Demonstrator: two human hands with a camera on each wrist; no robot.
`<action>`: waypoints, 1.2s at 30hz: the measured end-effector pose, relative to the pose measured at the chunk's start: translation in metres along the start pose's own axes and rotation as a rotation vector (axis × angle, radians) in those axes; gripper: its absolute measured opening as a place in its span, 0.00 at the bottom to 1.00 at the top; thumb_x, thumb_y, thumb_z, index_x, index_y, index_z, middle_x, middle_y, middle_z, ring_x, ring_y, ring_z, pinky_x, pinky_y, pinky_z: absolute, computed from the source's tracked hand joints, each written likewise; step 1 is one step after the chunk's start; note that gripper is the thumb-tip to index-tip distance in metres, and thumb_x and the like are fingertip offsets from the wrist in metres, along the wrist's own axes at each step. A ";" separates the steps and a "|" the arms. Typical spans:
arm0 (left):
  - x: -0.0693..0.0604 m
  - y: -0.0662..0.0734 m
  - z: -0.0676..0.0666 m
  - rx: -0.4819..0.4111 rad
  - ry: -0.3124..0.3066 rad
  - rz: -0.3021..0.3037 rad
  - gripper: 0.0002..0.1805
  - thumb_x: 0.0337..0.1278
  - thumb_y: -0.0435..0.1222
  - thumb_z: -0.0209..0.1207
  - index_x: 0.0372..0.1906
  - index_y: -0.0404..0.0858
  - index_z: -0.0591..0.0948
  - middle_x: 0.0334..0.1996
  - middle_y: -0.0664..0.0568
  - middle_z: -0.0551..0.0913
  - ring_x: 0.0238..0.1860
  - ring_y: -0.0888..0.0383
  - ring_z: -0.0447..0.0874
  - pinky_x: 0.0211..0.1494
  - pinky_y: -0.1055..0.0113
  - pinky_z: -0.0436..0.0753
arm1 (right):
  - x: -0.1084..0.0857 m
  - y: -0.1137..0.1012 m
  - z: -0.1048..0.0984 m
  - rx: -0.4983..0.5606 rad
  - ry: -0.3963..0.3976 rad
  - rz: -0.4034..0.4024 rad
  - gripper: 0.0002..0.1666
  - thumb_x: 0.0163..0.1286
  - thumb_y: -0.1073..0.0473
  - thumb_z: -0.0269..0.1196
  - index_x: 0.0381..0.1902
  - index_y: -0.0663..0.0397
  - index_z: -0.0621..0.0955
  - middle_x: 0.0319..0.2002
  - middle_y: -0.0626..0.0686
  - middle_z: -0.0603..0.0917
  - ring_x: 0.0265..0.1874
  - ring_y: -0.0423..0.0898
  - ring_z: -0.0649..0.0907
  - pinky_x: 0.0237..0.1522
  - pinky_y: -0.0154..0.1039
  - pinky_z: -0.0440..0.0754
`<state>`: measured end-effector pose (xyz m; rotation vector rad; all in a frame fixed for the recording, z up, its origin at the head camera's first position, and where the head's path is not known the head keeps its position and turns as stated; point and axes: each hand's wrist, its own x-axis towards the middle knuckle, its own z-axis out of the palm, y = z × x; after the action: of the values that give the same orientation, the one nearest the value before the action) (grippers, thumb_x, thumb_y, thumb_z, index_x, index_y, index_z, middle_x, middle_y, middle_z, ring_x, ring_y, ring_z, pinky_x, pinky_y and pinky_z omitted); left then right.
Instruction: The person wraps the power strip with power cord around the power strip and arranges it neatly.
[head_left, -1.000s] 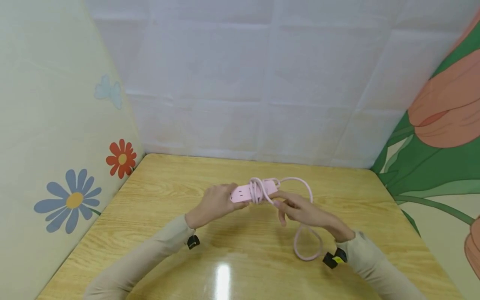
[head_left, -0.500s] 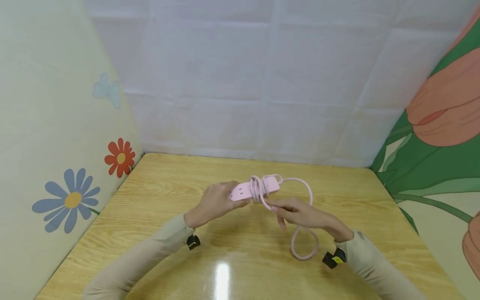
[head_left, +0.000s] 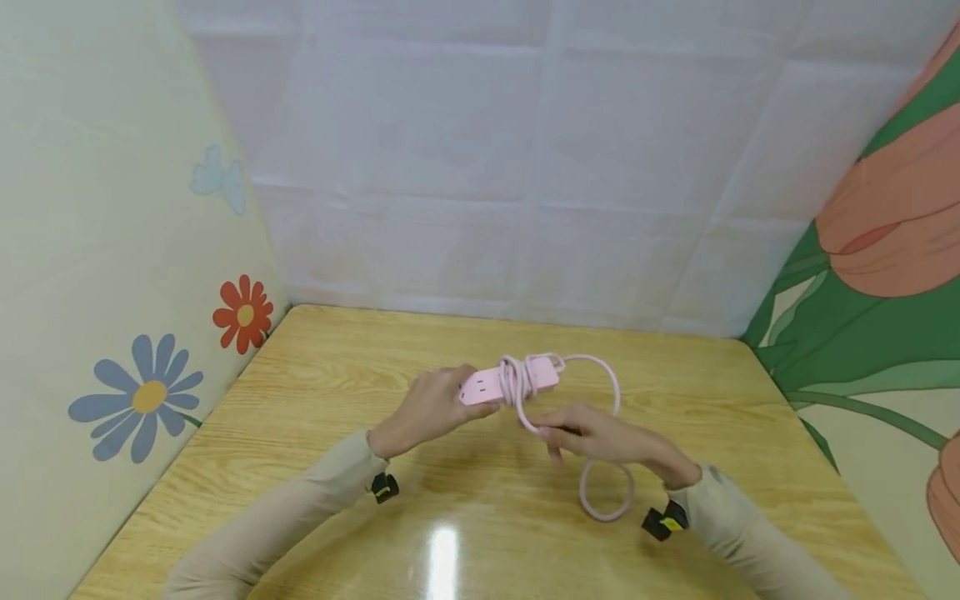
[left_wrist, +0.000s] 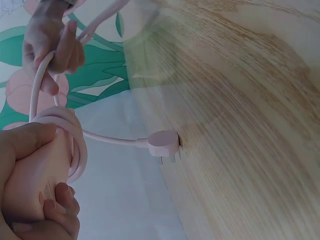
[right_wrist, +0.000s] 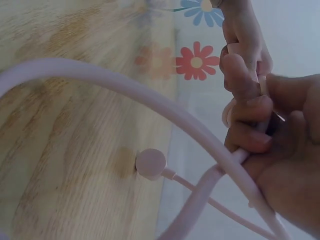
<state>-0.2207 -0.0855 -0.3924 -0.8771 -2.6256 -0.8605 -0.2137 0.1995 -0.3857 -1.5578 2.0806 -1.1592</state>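
A pink power strip (head_left: 483, 387) is held above the table at its left end by my left hand (head_left: 426, 412), the thumb and fingers wrapped around it in the left wrist view. Several turns of its pink cord (head_left: 514, 381) circle the strip's middle. My right hand (head_left: 603, 436), just right of and below the strip, grips the cord where it leaves these turns. The rest of the cord arcs beyond the right hand and ends in a loop (head_left: 606, 518) below it. A pink plug (left_wrist: 164, 144) with metal prongs is on the cord, next to the tabletop in both wrist views.
The wooden table (head_left: 337, 350) spans the scene, with a bright glare near its front. A white sheet (head_left: 450, 167) hangs behind it. Flower-printed panels stand left (head_left: 75, 250) and right (head_left: 885, 350). Each wrist carries a small black device.
My right hand has shifted slightly down and left with the cord, drawing a wider bend from the strip. The hanging loop has moved a little left. The left hand stays nearly still.
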 end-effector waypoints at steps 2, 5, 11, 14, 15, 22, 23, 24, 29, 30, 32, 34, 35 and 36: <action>0.000 0.000 0.000 -0.024 0.016 -0.004 0.24 0.53 0.50 0.71 0.45 0.35 0.83 0.26 0.57 0.82 0.20 0.66 0.73 0.20 0.72 0.74 | -0.002 0.001 -0.001 0.005 -0.035 0.008 0.26 0.78 0.72 0.45 0.72 0.66 0.65 0.27 0.53 0.83 0.18 0.37 0.72 0.18 0.33 0.75; 0.001 0.000 0.001 -0.058 0.034 0.002 0.23 0.53 0.49 0.71 0.46 0.36 0.83 0.29 0.56 0.83 0.21 0.66 0.75 0.22 0.72 0.75 | -0.005 0.003 -0.003 0.055 -0.073 0.041 0.28 0.79 0.70 0.43 0.75 0.61 0.61 0.29 0.56 0.83 0.21 0.44 0.77 0.22 0.42 0.80; 0.001 0.003 0.002 -0.106 0.060 0.045 0.22 0.54 0.48 0.70 0.46 0.36 0.83 0.30 0.56 0.84 0.22 0.67 0.75 0.23 0.72 0.76 | -0.008 0.011 -0.001 0.150 -0.112 0.093 0.26 0.81 0.68 0.43 0.74 0.59 0.64 0.30 0.62 0.82 0.21 0.60 0.78 0.22 0.47 0.82; 0.000 0.004 0.002 -0.116 0.073 0.060 0.22 0.54 0.48 0.70 0.46 0.36 0.83 0.30 0.56 0.84 0.22 0.67 0.75 0.22 0.72 0.76 | -0.008 0.013 -0.001 0.159 -0.122 0.111 0.24 0.81 0.67 0.43 0.71 0.63 0.68 0.30 0.63 0.82 0.20 0.63 0.77 0.20 0.46 0.82; 0.000 0.005 0.002 -0.119 0.076 0.061 0.22 0.54 0.48 0.70 0.46 0.36 0.83 0.30 0.56 0.84 0.22 0.67 0.75 0.22 0.72 0.76 | -0.008 0.014 -0.001 0.149 -0.120 0.115 0.22 0.81 0.67 0.43 0.68 0.64 0.70 0.29 0.63 0.82 0.19 0.63 0.77 0.20 0.44 0.81; -0.004 0.006 0.004 -0.112 0.098 0.067 0.23 0.53 0.47 0.71 0.48 0.36 0.83 0.32 0.56 0.85 0.24 0.67 0.76 0.25 0.72 0.76 | -0.009 0.017 0.002 0.102 -0.118 0.195 0.19 0.82 0.64 0.43 0.52 0.65 0.80 0.23 0.58 0.82 0.18 0.57 0.80 0.19 0.37 0.80; -0.005 0.006 0.004 -0.117 0.103 0.073 0.23 0.53 0.47 0.71 0.48 0.36 0.83 0.32 0.55 0.85 0.24 0.67 0.76 0.25 0.72 0.76 | -0.009 0.019 0.002 0.105 -0.115 0.200 0.19 0.82 0.64 0.43 0.51 0.65 0.80 0.22 0.57 0.81 0.17 0.55 0.79 0.18 0.37 0.80; -0.005 0.006 0.005 -0.120 0.107 0.082 0.23 0.53 0.47 0.71 0.48 0.36 0.83 0.32 0.55 0.85 0.24 0.67 0.76 0.24 0.72 0.76 | -0.009 0.020 0.003 0.109 -0.110 0.196 0.18 0.82 0.65 0.43 0.49 0.65 0.81 0.20 0.57 0.80 0.16 0.53 0.79 0.17 0.36 0.79; -0.005 0.008 0.006 -0.139 0.119 0.126 0.23 0.51 0.47 0.72 0.48 0.36 0.83 0.32 0.55 0.85 0.24 0.67 0.76 0.23 0.73 0.76 | -0.011 0.027 0.003 0.092 -0.074 0.150 0.15 0.80 0.66 0.47 0.39 0.64 0.80 0.16 0.57 0.75 0.14 0.38 0.72 0.16 0.29 0.72; -0.005 0.009 0.006 -0.137 0.122 0.139 0.23 0.51 0.47 0.72 0.47 0.36 0.83 0.32 0.55 0.85 0.24 0.67 0.76 0.23 0.73 0.76 | -0.011 0.027 0.003 0.088 -0.066 0.142 0.14 0.80 0.67 0.48 0.37 0.64 0.80 0.16 0.57 0.74 0.15 0.36 0.71 0.16 0.28 0.70; -0.004 0.010 0.007 -0.134 0.130 0.166 0.23 0.51 0.47 0.72 0.47 0.36 0.83 0.32 0.55 0.85 0.24 0.67 0.76 0.23 0.74 0.76 | -0.012 0.028 0.003 0.073 -0.051 0.128 0.14 0.79 0.67 0.49 0.35 0.64 0.79 0.16 0.54 0.73 0.17 0.31 0.69 0.16 0.27 0.69; -0.004 0.011 0.008 -0.133 0.140 0.196 0.23 0.51 0.47 0.72 0.46 0.36 0.83 0.32 0.54 0.85 0.24 0.67 0.77 0.23 0.75 0.76 | -0.013 0.029 0.003 0.054 -0.035 0.114 0.13 0.78 0.67 0.50 0.33 0.63 0.79 0.17 0.51 0.73 0.18 0.29 0.69 0.17 0.27 0.69; -0.004 0.012 0.008 -0.136 0.144 0.210 0.23 0.51 0.46 0.72 0.47 0.36 0.83 0.32 0.54 0.85 0.25 0.67 0.77 0.23 0.75 0.76 | -0.013 0.029 0.002 0.042 -0.026 0.106 0.13 0.78 0.67 0.51 0.32 0.63 0.79 0.18 0.50 0.73 0.19 0.29 0.69 0.18 0.26 0.69; -0.004 0.012 0.009 -0.137 0.148 0.222 0.23 0.51 0.46 0.73 0.47 0.35 0.83 0.32 0.53 0.85 0.25 0.67 0.77 0.23 0.76 0.76 | -0.013 0.030 0.002 0.031 -0.017 0.103 0.13 0.77 0.66 0.52 0.32 0.63 0.79 0.18 0.50 0.73 0.19 0.29 0.68 0.19 0.26 0.69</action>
<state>-0.2107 -0.0743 -0.3954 -1.0720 -2.3129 -1.0117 -0.2271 0.2131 -0.4120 -1.4235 2.0954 -1.1330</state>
